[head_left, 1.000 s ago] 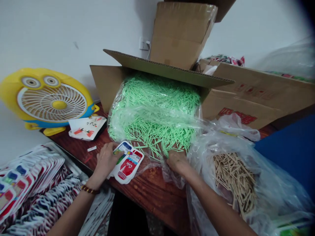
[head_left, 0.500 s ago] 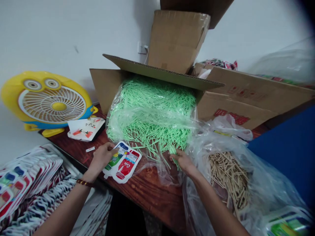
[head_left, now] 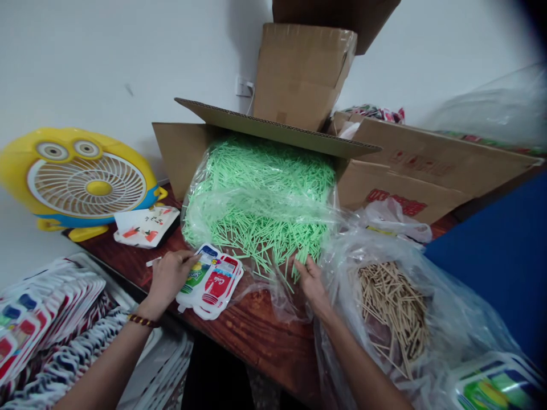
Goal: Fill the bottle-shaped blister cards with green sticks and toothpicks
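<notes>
At the table's front left, my left hand point(head_left: 171, 276) pinches the upper left edge of flat plastic pouches point(head_left: 219, 287). They have white rims and are printed with a green and a red cola drink bottle; at least two overlap. My right hand point(head_left: 311, 280) is at the front edge of a heap of thin light-green sticks point(head_left: 260, 228), its fingertips closed on several of them. The heap spills from a clear plastic bag point(head_left: 239, 200) in an open cardboard box point(head_left: 179, 151). The right fingertips are partly hidden among the sticks.
A yellow fan point(head_left: 92, 179) and a white floral packet point(head_left: 147, 226) stand left. Stacks of printed pouches point(head_left: 55, 313) lie below left. To the right are a clear bag of brown sticks point(head_left: 395, 307), another cardboard box point(head_left: 393, 188) and a blue surface point(head_left: 491, 245).
My right hand has shifted slightly up and left against the green heap, its fingers now pointing more upward. The pouches under my left hand have fanned a little, showing another edge.
</notes>
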### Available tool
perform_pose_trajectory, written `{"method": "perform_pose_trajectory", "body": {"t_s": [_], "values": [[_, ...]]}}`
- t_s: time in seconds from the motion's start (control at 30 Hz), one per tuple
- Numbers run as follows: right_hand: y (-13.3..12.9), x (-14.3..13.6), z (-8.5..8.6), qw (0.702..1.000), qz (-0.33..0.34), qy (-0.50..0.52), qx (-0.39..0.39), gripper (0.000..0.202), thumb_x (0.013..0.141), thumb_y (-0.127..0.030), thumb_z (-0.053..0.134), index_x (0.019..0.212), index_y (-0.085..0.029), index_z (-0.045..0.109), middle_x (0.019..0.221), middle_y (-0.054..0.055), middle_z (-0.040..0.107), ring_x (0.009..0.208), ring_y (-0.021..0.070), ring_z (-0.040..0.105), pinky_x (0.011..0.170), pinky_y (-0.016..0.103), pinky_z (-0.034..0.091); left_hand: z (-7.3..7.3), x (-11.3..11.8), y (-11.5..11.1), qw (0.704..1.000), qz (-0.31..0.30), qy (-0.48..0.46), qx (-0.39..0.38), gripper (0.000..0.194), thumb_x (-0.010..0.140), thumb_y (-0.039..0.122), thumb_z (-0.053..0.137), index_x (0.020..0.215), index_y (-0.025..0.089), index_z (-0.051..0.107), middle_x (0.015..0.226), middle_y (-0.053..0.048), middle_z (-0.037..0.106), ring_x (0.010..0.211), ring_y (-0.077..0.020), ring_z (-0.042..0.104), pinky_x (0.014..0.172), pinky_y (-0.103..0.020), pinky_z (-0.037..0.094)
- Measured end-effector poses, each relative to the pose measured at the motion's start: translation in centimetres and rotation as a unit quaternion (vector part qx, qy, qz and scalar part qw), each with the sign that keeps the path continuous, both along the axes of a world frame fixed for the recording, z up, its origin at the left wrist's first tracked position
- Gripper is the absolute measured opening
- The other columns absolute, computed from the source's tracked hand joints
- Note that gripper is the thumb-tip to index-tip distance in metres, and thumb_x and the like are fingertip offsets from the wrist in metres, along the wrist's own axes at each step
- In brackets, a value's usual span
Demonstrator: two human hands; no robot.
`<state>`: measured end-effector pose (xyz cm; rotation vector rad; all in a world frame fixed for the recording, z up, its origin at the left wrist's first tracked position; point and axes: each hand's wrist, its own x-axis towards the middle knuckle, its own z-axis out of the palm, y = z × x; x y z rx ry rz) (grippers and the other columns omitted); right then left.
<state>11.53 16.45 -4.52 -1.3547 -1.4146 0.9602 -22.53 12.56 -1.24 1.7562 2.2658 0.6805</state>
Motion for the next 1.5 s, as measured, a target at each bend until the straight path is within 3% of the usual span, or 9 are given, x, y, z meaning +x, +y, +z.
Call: {"method": "perform_pose_trajectory", "body": {"t_s": [0.13,0.33,0.57,0.63,0.73,0.9,1.03,1.27,1.5], "values": [[-1.0,-0.9,0.1,1.0,0.007,0.005,0.0,0.029,0.084,-0.042,0.051,0.096,-0.021,0.066,0.092,0.003,0.071,0.092,0.021,0.061,0.093,0.035,0.041,-0.1,0.1,-0.2,0.998,-0.021,0.043,0.031,0.032,0.086,0.04,0.046,0.09,0.024,0.074,0.097,-0.011,0.076,0.097,-0.0318,0.063,0.082,-0.037,0.041],[-1.1,-1.0,0.2,1.0,-0.013,0.024,0.015,0.028,0.087,-0.041,0.046,0.095,-0.021,0.063,0.093,0.004,0.07,0.091,0.0201,0.06,0.092,0.034,0.04,0.0,0.3,-0.4,0.996,-0.028,0.051,0.061,0.034,0.087,0.039,0.044,0.095,0.022,0.072,0.103,-0.013,0.074,0.102,-0.0339,0.061,0.089,-0.041,0.04],[-1.8,-1.0,-1.0,0.999,0.037,0.033,0.015,0.021,0.084,-0.04,0.05,0.085,-0.023,0.063,0.1,0.003,0.069,0.098,0.0214,0.059,0.095,0.035,0.04,0.4,-0.4,-0.9,0.991,-0.038,-0.095,0.081,0.027,0.089,0.041,0.043,0.087,0.021,0.06,0.074,0.0,0.067,0.063,-0.0182,0.062,0.058,-0.025,0.046],[-1.8,-1.0,-1.3,0.998,0.034,0.041,0.012,0.023,0.084,-0.04,0.049,0.086,-0.022,0.063,0.102,0.004,0.069,0.101,0.0222,0.058,0.096,0.036,0.04,0.8,-0.3,-1.2,0.966,-0.015,-0.242,0.095,0.023,0.085,0.043,0.051,0.087,0.022,0.059,0.069,0.004,0.064,0.057,-0.0151,0.059,0.051,-0.022,0.045],[-1.7,-0.9,-1.4,0.998,0.031,0.049,0.01,0.027,0.085,-0.041,0.049,0.092,-0.02,0.065,0.099,0.005,0.069,0.099,0.0218,0.059,0.096,0.036,0.039,1.8,0.3,-1.8,0.882,0.028,-0.459,0.107,0.02,0.076,0.039,0.066,0.086,0.023,0.06,0.066,0.007,0.064,0.05,-0.0117,0.058,0.046,-0.019,0.046],[-1.5,-0.5,-1.5,0.998,0.033,0.052,-0.002,0.026,0.082,-0.042,0.055,0.079,-0.021,0.069,0.089,0.003,0.071,0.091,0.022,0.061,0.093,0.036,0.04,3.7,2.7,-3.7,0.796,0.054,-0.598,0.075,0.03,0.069,0.032,0.075,0.095,0.021,0.064,0.067,0.005,0.07,0.05,-0.0132,0.064,0.051,-0.023,0.053],[-1.3,-0.5,-1.2,0.996,0.017,0.082,-0.007,0.028,0.082,-0.044,0.056,0.076,-0.02,0.068,0.085,0.004,0.072,0.088,0.0219,0.061,0.091,0.036,0.042,3.9,5.5,-5.8,0.765,0.015,-0.644,-0.017,0.029,0.071,0.031,0.074,0.096,0.021,0.063,0.07,0.002,0.073,0.053,-0.0168,0.067,0.054,-0.028,0.056],[-1.1,-0.4,-0.7,0.994,0.008,0.11,-0.015,0.029,0.079,-0.046,0.059,0.079,-0.018,0.068,0.076,0.004,0.072,0.079,0.0215,0.063,0.085,0.037,0.044,1.7,10.1,-8.9,0.746,-0.05,-0.66,-0.079,0.017,0.075,0.032,0.072,0.083,0.02,0.064,0.073,0.001,0.072,0.062,-0.0157,0.067,0.061,-0.025,0.054],[-1.1,-0.1,-1.6,0.993,0.003,0.116,-0.036,0.03,0.074,-0.048,0.064,0.079,-0.019,0.069,0.067,0.002,0.071,0.063,0.0201,0.062,0.069,0.034,0.048,-0.1,11.8,-10.8,0.726,-0.078,-0.673,-0.12,0.018,0.08,0.032,0.07,0.077,0.017,0.061,0.065,0.002,0.067,0.055,-0.0106,0.061,0.054,-0.02,0.048]]}}
